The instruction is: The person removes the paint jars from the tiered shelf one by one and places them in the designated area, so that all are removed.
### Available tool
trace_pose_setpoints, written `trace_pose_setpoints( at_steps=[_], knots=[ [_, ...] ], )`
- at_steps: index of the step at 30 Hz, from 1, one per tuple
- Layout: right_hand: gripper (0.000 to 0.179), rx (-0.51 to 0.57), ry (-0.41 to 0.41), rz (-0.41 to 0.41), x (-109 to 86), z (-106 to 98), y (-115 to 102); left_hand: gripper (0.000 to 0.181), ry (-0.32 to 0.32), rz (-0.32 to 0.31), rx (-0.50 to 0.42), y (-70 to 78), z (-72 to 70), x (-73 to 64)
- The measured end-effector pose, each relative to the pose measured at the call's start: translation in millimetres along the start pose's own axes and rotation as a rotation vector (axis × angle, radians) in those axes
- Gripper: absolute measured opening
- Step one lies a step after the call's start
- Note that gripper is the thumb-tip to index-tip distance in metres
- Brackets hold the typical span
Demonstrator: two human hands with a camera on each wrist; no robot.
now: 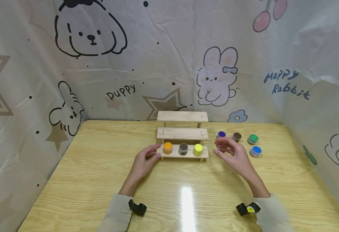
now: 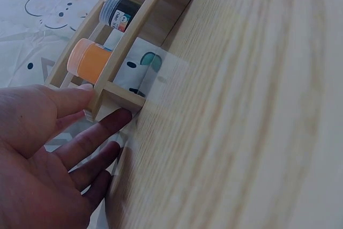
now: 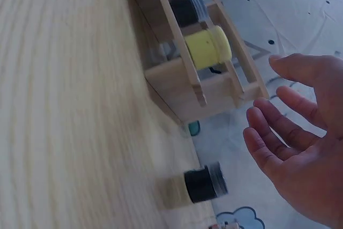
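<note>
A three-step wooden rack stands near the back wall. Its lowest step carries an orange jar, a black jar and a yellow jar. My left hand is at the left end of that step, thumb and index fingertip touching the wood, the other fingers loosely spread. Right of the rack my right hand hovers with fingers parted and nothing between them. Another dark jar stands below it on the table, mostly hidden by the hand in the head view.
Several small jars stand on the table right of the rack: a purple one, a brown one, a green one and a blue one. Printed cloth hangs close behind and beside the wooden table.
</note>
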State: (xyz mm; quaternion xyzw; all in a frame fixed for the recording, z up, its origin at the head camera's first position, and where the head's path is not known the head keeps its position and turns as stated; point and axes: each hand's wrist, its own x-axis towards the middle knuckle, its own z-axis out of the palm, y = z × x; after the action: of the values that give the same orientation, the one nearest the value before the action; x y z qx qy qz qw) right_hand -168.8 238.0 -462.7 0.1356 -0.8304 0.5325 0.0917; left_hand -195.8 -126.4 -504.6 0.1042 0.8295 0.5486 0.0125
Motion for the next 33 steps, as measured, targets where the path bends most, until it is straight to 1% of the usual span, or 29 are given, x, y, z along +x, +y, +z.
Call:
trace_pose_setpoints(
  at_steps=[5, 10, 15, 18, 33],
  knots=[
    [0.039, 0.057, -0.033, 0.000, -1.0, 15.8, 2.8, 0.037, -0.001, 0.003, -0.001, 0.3, -0.2, 0.1],
    [0.043, 0.054, -0.053, 0.000, -0.2, 28.5, 2.5, 0.037, -0.006, 0.002, -0.001, 0.2, -0.2, 0.5],
    [0.045, 0.077, -0.072, 0.023, 4.9, 36.3, -1.2, 0.037, 0.000, 0.003, 0.001, -0.3, -0.9, 0.7],
    [0.044, 0.068, -0.078, 0.030, 7.7, 40.2, -1.3, 0.037, -0.002, 0.005, 0.000, -0.1, -0.5, 0.2],
    [0.040, -0.024, -0.038, 0.029, 17.4, 53.5, 2.1, 0.037, 0.003, 0.019, -0.001, 1.9, -1.1, -0.4]
  ],
)
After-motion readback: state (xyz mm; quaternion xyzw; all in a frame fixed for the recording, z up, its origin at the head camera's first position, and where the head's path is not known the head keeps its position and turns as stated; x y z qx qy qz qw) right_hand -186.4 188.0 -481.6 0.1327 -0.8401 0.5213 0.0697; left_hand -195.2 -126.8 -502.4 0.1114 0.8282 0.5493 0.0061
